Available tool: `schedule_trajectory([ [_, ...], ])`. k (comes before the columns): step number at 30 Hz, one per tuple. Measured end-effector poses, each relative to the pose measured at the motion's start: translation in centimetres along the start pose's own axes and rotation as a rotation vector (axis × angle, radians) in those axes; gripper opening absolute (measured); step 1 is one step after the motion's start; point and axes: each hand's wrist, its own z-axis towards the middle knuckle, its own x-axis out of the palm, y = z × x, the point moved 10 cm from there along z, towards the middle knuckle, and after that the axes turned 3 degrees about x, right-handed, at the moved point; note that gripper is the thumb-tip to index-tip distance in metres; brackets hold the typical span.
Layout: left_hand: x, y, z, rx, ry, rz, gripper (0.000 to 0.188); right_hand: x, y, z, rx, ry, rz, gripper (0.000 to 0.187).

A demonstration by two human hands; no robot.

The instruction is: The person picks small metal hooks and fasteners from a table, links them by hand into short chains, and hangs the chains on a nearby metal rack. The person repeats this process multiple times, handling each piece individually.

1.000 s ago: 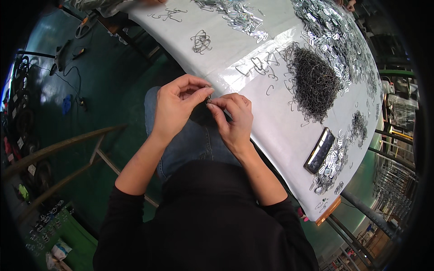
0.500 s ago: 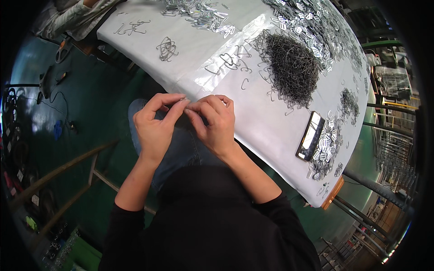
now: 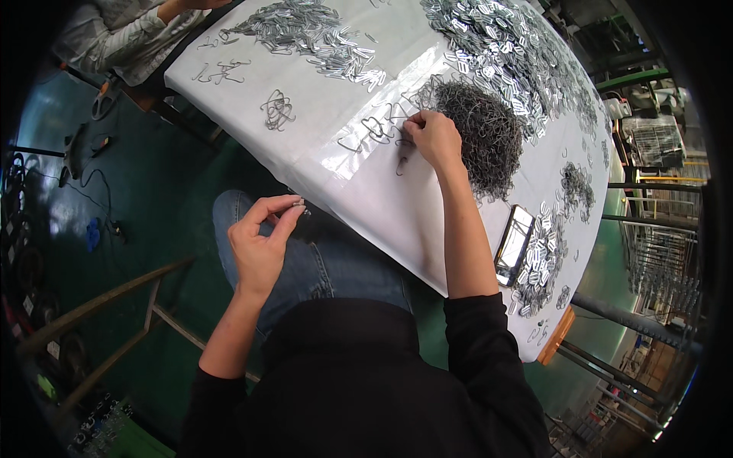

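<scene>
My left hand (image 3: 263, 244) is closed in a pinch off the table's near edge, above my lap. A small metal piece (image 3: 300, 204) shows at its fingertips, too small to make out fully. Over the table my right hand (image 3: 437, 139) reaches out with thumb and fingers pressed together. Its fingertips are down among loose bent wire hooks (image 3: 374, 128), beside a large dark pile of wire hooks (image 3: 485, 141). Whether a hook is between those fingers is hidden.
Flat slotted metal buckles (image 3: 500, 38) lie heaped at the far right, with more metal pieces (image 3: 305, 34) at the far left. A phone (image 3: 514, 244) rests by a smaller buckle heap (image 3: 538, 267). Another person's arm (image 3: 145, 30) is at the upper left. Clear tape (image 3: 343, 164) crosses the white table cover.
My right hand has left my left hand and moved forward and right, onto the loose hooks. The left hand stays pinched, slightly lower in view. The other person's arm shows more.
</scene>
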Motion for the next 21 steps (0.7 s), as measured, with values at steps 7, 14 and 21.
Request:
schedule_trajectory([
  [7,-1.1,0.3,-0.7,0.016,-0.010,0.020,0.014,0.8,0.7,3.5,-0.007,0.028,-0.074,0.020],
  [14,-1.7,0.2,-1.1,0.028,-0.045,0.014,0.015,0.2,4.5,1.5,-0.274,-0.073,-0.099,0.020],
  [21,-2.2,-0.1,-1.1,0.054,-0.062,0.070,0.017,2.7,9.7,-10.7,-0.051,0.460,1.105,0.011],
])
